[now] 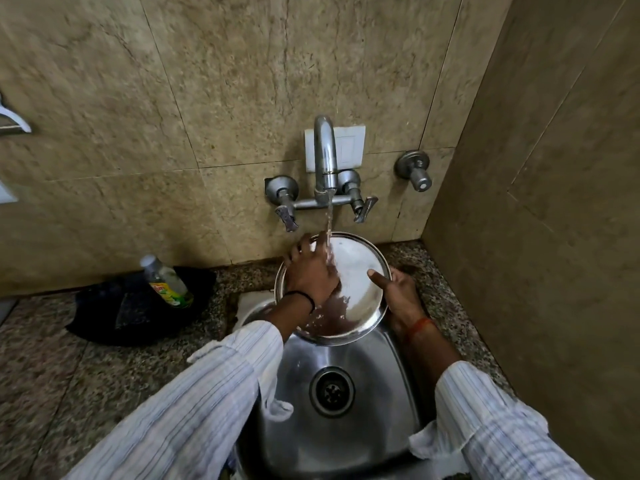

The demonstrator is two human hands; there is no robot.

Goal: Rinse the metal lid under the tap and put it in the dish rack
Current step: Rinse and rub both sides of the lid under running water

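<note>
Over sink [381,393], lid [356,268] under tap [325,150]: R hand [403,299] fingers clamp rim, L hand [311,275] fingers flat

My right hand [401,299] grips the lid [360,271] by its edge, thumb on top. My left hand [311,275] rests on its face, water [329,223] from the tap [325,157] landing beside it.
</note>
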